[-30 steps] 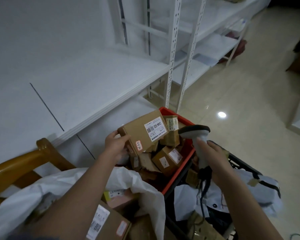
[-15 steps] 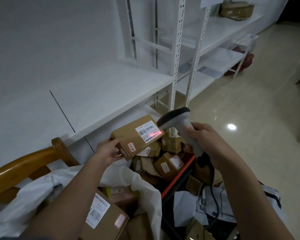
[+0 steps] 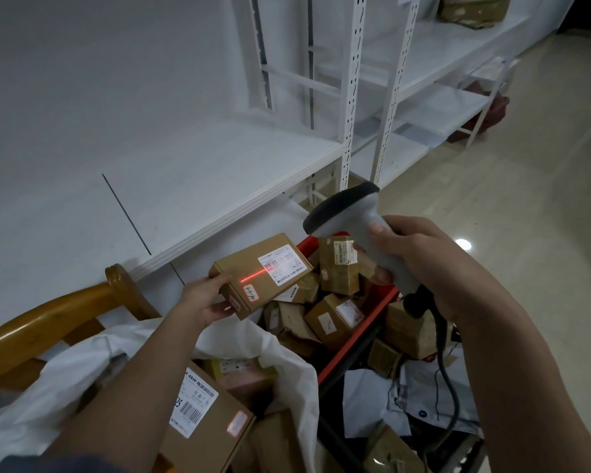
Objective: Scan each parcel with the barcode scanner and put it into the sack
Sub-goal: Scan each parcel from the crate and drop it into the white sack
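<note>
My left hand point(image 3: 205, 298) grips the near end of a small brown cardboard parcel point(image 3: 253, 268) and holds it tilted above the red crate. A red laser line crosses the parcel's top and reaches its white shipping label. My right hand point(image 3: 420, 264) grips the handle of a grey barcode scanner point(image 3: 348, 213), whose dark head points down-left at the parcel from a short distance. The white sack point(image 3: 287, 363) lies open at the bottom left, with several labelled boxes inside.
A red crate point(image 3: 359, 343) under the parcel holds several more brown parcels. A black crate point(image 3: 458, 448) on the right holds mailer bags and boxes. White shelving point(image 3: 185, 186) runs along the left and back. A wooden chair back point(image 3: 48, 315) curves behind the sack.
The scanner has moved up and right, away from the parcel. The laser line has slid toward the left side of the label. The parcel stays in my left hand.
</note>
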`<state>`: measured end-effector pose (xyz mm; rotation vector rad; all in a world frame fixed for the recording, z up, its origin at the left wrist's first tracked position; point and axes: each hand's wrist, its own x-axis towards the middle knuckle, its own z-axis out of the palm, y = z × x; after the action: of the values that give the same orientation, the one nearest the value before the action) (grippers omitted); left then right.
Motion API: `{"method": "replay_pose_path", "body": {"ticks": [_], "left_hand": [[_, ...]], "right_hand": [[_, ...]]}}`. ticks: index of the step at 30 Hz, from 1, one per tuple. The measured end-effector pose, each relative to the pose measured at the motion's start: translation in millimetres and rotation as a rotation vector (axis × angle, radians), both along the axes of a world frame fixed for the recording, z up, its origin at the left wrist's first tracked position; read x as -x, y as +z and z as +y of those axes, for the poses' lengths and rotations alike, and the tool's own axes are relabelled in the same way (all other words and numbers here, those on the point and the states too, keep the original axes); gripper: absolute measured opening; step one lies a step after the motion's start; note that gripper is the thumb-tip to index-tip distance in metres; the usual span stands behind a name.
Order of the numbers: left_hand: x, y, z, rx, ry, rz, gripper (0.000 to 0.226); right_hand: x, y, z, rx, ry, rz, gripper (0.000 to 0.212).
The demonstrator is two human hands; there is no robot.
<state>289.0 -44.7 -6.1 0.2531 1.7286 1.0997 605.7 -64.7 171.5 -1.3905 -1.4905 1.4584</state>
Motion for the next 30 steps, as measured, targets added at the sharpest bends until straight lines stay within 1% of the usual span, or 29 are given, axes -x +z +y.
{"method": "replay_pose_path", "body": {"ticks": [7, 14, 18, 20, 21, 22, 23, 24, 25, 27, 30], "left_hand": [[1.5, -1.4, -1.7, -0.015, 0.012, -0.013, 0.019], [15.1, -1.5, -10.8, -0.019, -0.026, -0.043, 0.042], [29.5, 4.7, -26.1, -0.015, -0.072, -0.02, 0.049], [39.6, 12.1, -36.1, -0.006, -0.101, 0.005, 0.05], [46.0, 17.0, -41.7, 0.0, -0.127, 0.025, 0.049], [52.6, 22.6, -47.7, 0.01, -0.155, 0.051, 0.046], [60.3, 28.5, -54.3, 0.025, -0.182, 0.081, 0.04], [68.4, 34.3, -61.1, 0.046, -0.203, 0.111, 0.034], [77.0, 39.9, -68.4, 0.069, -0.216, 0.134, 0.028], [94.6, 49.6, -81.7, 0.116, -0.227, 0.163, 0.018], [119.5, 62.4, -99.6, 0.179, -0.238, 0.227, 0.015]], "right_hand": [[2.0, 0.9, 3.6, 0.005, 0.013, 0.007, 0.028], [9.6, -7.0, 8.3, 0.078, 0.0, 0.07, 0.029], [15.9, -21.2, 14.9, 0.213, -0.071, 0.246, 0.029], [21.7, -32.5, 18.5, 0.377, -0.079, 0.404, 0.037], [26.7, -40.8, 20.6, 0.463, -0.071, 0.492, 0.045], [32.0, -49.6, 22.1, 0.503, -0.06, 0.514, 0.049], [37.7, -60.0, 25.1, 0.485, -0.065, 0.42, 0.046], [44.8, -69.8, 27.1, 0.453, -0.085, 0.314, 0.038], [52.0, -80.0, 28.7, 0.436, -0.099, 0.254, 0.033], [67.9, -99.8, 29.1, 0.493, -0.11, 0.23, 0.032], [90.2, -128.9, 25.7, 0.534, -0.057, 0.172, 0.025]]}}
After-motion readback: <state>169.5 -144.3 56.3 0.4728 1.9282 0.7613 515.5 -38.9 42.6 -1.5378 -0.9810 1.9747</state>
